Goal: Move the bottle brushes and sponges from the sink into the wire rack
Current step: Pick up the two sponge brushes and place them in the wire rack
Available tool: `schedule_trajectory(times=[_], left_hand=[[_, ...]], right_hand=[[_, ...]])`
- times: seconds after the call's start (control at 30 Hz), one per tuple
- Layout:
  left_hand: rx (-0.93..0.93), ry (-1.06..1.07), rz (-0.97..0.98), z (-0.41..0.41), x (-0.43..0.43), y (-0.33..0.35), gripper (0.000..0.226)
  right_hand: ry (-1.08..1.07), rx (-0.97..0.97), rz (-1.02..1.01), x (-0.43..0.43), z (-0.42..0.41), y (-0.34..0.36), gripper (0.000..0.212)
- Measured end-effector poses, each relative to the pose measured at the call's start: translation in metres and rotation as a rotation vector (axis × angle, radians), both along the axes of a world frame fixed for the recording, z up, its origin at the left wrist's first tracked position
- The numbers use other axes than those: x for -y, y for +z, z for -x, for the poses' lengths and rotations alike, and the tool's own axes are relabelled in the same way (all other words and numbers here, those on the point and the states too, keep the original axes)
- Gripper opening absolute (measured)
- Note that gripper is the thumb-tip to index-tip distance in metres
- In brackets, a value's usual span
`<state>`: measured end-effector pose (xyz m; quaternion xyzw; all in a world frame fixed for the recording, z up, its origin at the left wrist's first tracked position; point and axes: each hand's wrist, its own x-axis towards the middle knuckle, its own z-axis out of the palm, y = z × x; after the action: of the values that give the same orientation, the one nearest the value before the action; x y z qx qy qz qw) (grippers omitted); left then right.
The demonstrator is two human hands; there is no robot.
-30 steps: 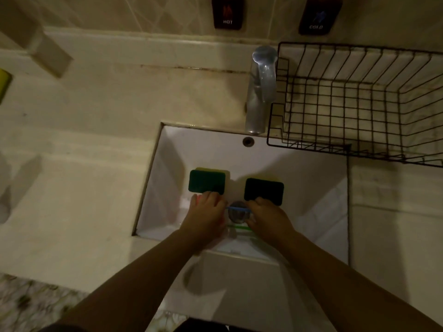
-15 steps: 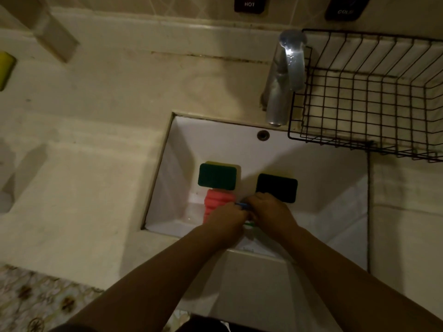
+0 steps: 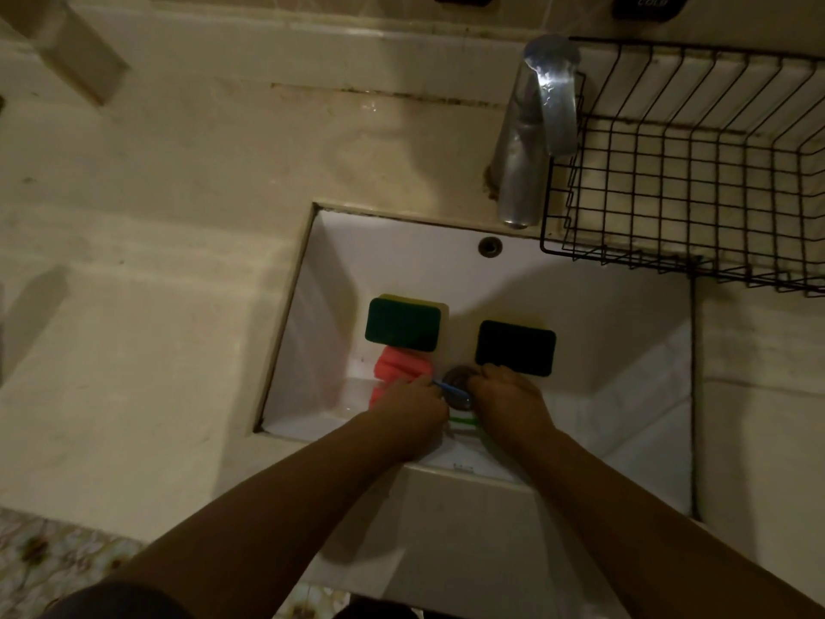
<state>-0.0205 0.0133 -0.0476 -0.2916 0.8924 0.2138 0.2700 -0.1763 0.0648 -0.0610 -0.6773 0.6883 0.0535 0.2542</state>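
Observation:
Down in the white sink (image 3: 625, 332) lie a green-and-yellow sponge (image 3: 402, 323), a dark sponge (image 3: 515, 348) and a pink ribbed sponge (image 3: 397, 370). My left hand (image 3: 413, 406) and my right hand (image 3: 504, 397) are close together over the drain (image 3: 460, 377). A thin blue bottle brush handle (image 3: 448, 388) runs between them, pinched at my left fingertips. A green brush handle (image 3: 464, 421) shows below it, passing under my right hand. My right fingers curl downward and hide what is beneath them. The black wire rack (image 3: 696, 180) stands at the back right with nothing in it.
A chrome faucet (image 3: 535, 127) rises behind the sink, right beside the rack's left wall. Pale stone counter (image 3: 156, 306) spreads to the left. An overflow hole (image 3: 489, 246) sits in the sink's back wall. HOT and COLD signs hang on the wall above.
My left hand has slid right off the pink sponge, uncovering it, and closed in on the blue handle beside my right hand. The view has shifted so the sink sits further right.

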Motion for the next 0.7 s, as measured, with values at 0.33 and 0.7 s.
schedule_trajectory(times=[0.33, 0.7], left_hand=[[-0.079, 0.025, -0.074, -0.003, 0.004, 0.015, 0.019], [-0.278, -0.005, 0.011, -0.013, 0.004, 0.052, 0.019]], right_hand=[[-0.025, 0.116, -0.044, 0.003, 0.002, 0.012, 0.025], [-0.133, 0.219, 0.007, 0.002, 0.006, 0.040, 0.024]])
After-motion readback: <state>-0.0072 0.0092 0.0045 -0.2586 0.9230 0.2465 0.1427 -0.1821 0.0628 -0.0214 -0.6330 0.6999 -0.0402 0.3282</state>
